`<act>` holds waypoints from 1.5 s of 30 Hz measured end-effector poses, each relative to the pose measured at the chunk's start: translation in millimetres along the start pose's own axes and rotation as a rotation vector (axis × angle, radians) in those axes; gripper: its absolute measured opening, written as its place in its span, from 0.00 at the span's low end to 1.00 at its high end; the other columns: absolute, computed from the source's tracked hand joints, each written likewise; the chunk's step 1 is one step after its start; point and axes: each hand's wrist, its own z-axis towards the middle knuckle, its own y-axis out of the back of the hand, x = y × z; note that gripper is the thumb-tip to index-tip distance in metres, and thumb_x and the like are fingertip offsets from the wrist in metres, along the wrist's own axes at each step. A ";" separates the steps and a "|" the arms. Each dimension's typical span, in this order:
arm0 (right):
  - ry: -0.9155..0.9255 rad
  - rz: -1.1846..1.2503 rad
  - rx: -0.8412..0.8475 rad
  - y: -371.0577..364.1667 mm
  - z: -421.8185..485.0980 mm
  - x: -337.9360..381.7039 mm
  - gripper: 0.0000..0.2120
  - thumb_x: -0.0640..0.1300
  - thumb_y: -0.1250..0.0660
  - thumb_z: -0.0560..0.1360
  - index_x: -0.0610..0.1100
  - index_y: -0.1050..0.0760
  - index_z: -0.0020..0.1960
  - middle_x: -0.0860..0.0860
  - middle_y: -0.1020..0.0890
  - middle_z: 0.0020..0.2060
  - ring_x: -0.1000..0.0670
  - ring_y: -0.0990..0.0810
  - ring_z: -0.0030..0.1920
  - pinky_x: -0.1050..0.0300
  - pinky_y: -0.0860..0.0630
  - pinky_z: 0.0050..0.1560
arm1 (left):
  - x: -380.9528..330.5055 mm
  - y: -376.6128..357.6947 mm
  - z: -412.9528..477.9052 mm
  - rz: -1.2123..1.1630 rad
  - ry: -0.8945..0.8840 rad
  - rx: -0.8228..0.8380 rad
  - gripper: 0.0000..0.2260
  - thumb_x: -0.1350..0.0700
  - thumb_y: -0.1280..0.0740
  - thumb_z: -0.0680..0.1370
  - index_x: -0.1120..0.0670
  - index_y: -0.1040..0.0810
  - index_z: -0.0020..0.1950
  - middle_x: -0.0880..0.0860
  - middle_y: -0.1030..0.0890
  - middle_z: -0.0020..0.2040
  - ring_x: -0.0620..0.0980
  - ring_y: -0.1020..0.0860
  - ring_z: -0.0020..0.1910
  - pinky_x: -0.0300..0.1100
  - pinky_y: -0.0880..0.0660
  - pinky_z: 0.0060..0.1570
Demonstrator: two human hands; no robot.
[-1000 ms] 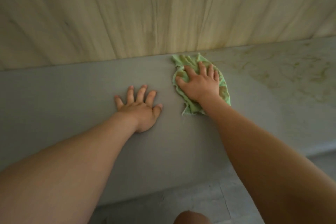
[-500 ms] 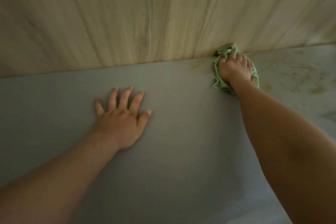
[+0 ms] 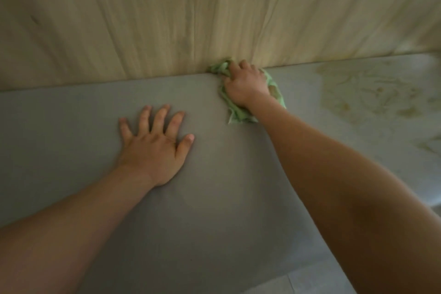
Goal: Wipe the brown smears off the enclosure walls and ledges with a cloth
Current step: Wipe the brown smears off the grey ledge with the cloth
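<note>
My right hand (image 3: pixel 245 86) grips a crumpled green cloth (image 3: pixel 238 114) with brown stains and presses it into the seam where the grey ledge (image 3: pixel 71 126) meets the pale wood-grain wall (image 3: pixel 143 19). The fingers are curled round the bunched fabric. My left hand (image 3: pixel 152 145) lies flat on the grey ledge, fingers spread, to the left and nearer than the cloth. Brown smears (image 3: pixel 362 93) cover the ledge to the right of the cloth.
The ledge's front edge drops to a grey tiled floor (image 3: pixel 310 279) at the bottom right. My two forearms cross the lower half of the view.
My right hand slid the cloth from the middle of the ledge up and right to the wall seam, then a little back left along it. The left hand stayed flat.
</note>
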 end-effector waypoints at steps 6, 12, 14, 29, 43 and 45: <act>-0.003 0.019 -0.001 2.9 -7.3 -23.3 0.31 0.67 0.50 0.80 0.55 0.37 0.79 0.44 0.33 0.76 0.39 0.35 0.76 0.43 0.41 0.76 | -1.3 2.5 -0.7 -0.016 0.005 0.005 0.31 0.31 0.64 0.80 0.38 0.56 0.82 0.46 0.56 0.84 0.55 0.58 0.83 0.71 0.57 0.76; -0.457 0.083 -0.110 6.3 16.4 -59.4 0.33 0.59 0.50 0.80 0.43 0.40 0.80 0.40 0.36 0.78 0.38 0.38 0.78 0.42 0.42 0.77 | 2.0 -3.5 0.9 -0.011 -0.007 -0.021 0.32 0.31 0.64 0.79 0.39 0.56 0.82 0.46 0.56 0.84 0.56 0.59 0.83 0.71 0.57 0.75; -0.475 0.108 -0.130 5.2 17.4 -52.4 0.31 0.57 0.50 0.80 0.43 0.38 0.79 0.40 0.35 0.78 0.37 0.38 0.77 0.41 0.42 0.77 | 2.8 -4.9 1.4 -0.016 -0.014 -0.020 0.31 0.31 0.63 0.80 0.39 0.56 0.82 0.46 0.56 0.84 0.56 0.59 0.83 0.72 0.57 0.75; 0.059 -0.013 0.050 1.7 -8.3 -12.4 0.31 0.68 0.53 0.81 0.56 0.38 0.79 0.45 0.35 0.77 0.39 0.36 0.76 0.43 0.40 0.77 | 4.0 -2.2 -0.1 -0.058 -0.026 -0.007 0.30 0.32 0.62 0.81 0.40 0.55 0.83 0.46 0.56 0.84 0.56 0.60 0.83 0.72 0.60 0.75; 0.136 0.119 0.068 0.1 -92.7 -0.3 0.26 0.59 0.55 0.87 0.50 0.34 0.79 0.47 0.33 0.78 0.42 0.36 0.78 0.48 0.44 0.77 | 9.4 7.6 5.7 -0.166 -0.030 0.094 0.28 0.33 0.52 0.82 0.38 0.48 0.82 0.45 0.53 0.84 0.53 0.58 0.83 0.70 0.62 0.75; 0.174 0.147 0.081 -1.0 -122.2 16.0 0.25 0.59 0.54 0.87 0.50 0.31 0.76 0.47 0.32 0.76 0.44 0.36 0.77 0.49 0.44 0.76 | 18.8 16.8 10.7 -0.345 -0.011 0.069 0.25 0.39 0.43 0.83 0.43 0.39 0.80 0.49 0.44 0.82 0.53 0.49 0.82 0.64 0.55 0.78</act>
